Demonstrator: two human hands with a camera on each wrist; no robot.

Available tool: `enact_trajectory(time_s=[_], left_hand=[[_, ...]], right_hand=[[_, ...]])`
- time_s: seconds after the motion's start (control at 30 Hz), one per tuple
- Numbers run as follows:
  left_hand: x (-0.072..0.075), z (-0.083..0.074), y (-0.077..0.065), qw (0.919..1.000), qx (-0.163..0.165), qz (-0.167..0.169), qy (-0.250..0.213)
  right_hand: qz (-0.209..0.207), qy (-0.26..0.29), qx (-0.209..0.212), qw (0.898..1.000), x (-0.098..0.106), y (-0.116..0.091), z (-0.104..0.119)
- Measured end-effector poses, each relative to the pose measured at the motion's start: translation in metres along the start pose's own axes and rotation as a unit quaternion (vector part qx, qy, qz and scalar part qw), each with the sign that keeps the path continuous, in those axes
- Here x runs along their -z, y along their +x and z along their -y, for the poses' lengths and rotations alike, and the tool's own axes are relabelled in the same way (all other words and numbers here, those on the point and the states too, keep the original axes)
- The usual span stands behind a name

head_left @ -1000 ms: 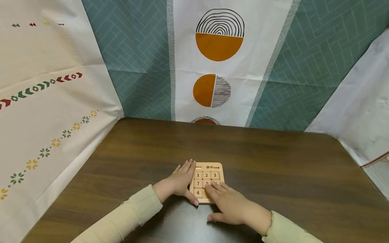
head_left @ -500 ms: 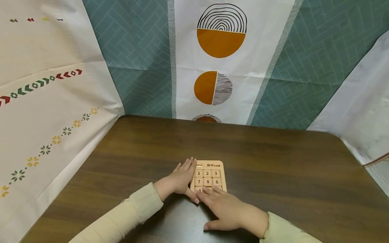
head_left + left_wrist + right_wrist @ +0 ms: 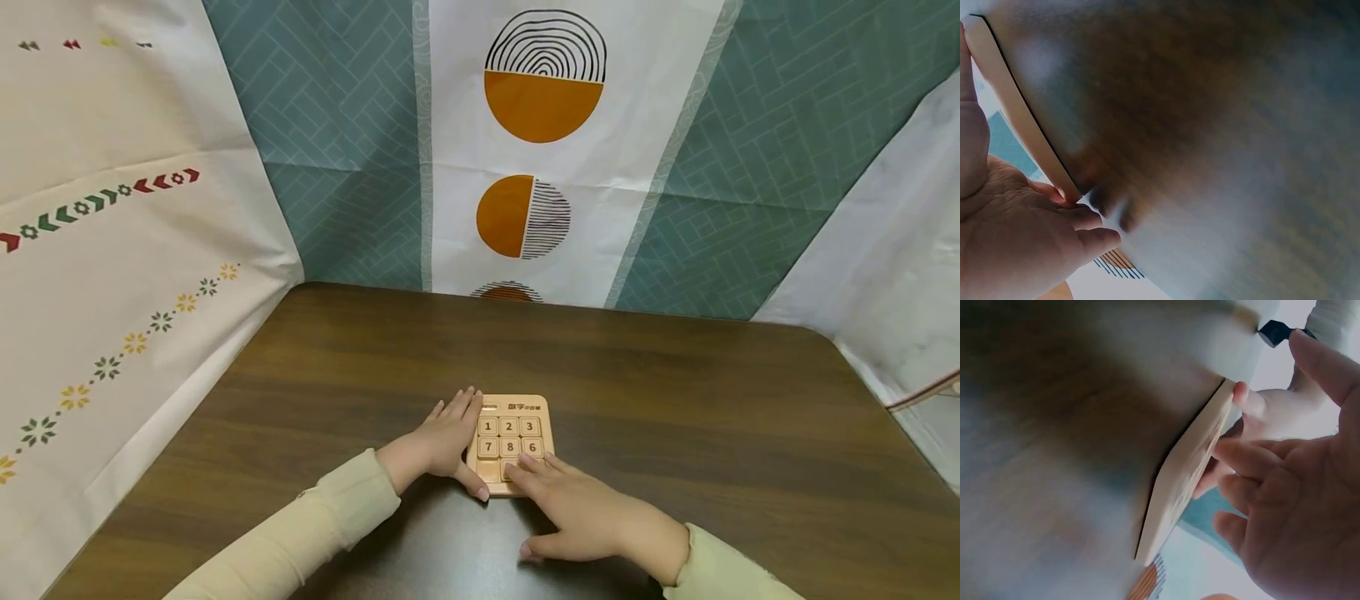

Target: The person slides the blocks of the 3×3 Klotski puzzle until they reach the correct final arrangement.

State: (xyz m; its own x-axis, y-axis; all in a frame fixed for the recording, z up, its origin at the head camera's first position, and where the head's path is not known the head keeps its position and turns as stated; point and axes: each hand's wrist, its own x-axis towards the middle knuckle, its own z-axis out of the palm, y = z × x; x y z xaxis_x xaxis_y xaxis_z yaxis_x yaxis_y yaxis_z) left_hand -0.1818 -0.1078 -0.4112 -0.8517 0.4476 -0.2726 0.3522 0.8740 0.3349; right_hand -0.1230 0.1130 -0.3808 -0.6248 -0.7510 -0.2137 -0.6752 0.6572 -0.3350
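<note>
A wooden number slide puzzle [image 3: 545, 423] lies flat on the table; tiles 1, 2, 3 fill its top row and 7, 8, 6 its middle row. Bare wood shows in the bottom left slot [image 3: 488, 471]. My left hand [image 3: 447, 442] rests along the board's left edge, fingers extended, thumb at the near left corner. The fingertips of my right hand [image 3: 588, 512] touch the bottom row and cover its middle and right tiles, thumb spread away. In the right wrist view, the board's edge [image 3: 1163, 494] lies between both hands. The left wrist view shows my left palm [image 3: 1022, 231] beside it.
The dark wooden table [image 3: 375, 358] extends around the puzzle. Behind it hangs a green and white patterned cloth [image 3: 352, 167], with a cream cloth [image 3: 135, 292] at the left and a pale one [image 3: 892, 242] at the right.
The tile marked 4 has left the bottom left slot, which is now bare. My right hand first moved left over that tile, then back right. My left hand stayed put.
</note>
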Motion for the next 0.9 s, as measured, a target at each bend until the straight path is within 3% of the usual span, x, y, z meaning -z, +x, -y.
enact_trajectory(time_s=[0.13,0.33,0.47,0.73,0.9], left_hand=[[0.0,0.001,-0.002,1.0,0.001,-0.001,-0.003],[0.0,0.001,-0.002,1.0,-0.005,0.0,0.001],[0.003,0.0,-0.002,0.9999,-0.002,0.0,0.013],[0.004,-0.002,-0.001,1.0,-0.002,0.0,0.006],[0.002,-0.003,-0.001,1.0,-0.002,-0.001,0.003]], right_hand=[[0.0,0.021,0.002,1.0,0.001,0.019,0.0],[0.003,-0.004,-0.004,1.0,-0.002,0.035,0.004],[0.006,-0.003,-0.016,1.0,-0.002,0.033,0.009],[0.016,-0.012,0.001,1.0,-0.004,0.018,0.021],[0.018,0.01,-0.01,1.0,-0.003,0.011,0.019]])
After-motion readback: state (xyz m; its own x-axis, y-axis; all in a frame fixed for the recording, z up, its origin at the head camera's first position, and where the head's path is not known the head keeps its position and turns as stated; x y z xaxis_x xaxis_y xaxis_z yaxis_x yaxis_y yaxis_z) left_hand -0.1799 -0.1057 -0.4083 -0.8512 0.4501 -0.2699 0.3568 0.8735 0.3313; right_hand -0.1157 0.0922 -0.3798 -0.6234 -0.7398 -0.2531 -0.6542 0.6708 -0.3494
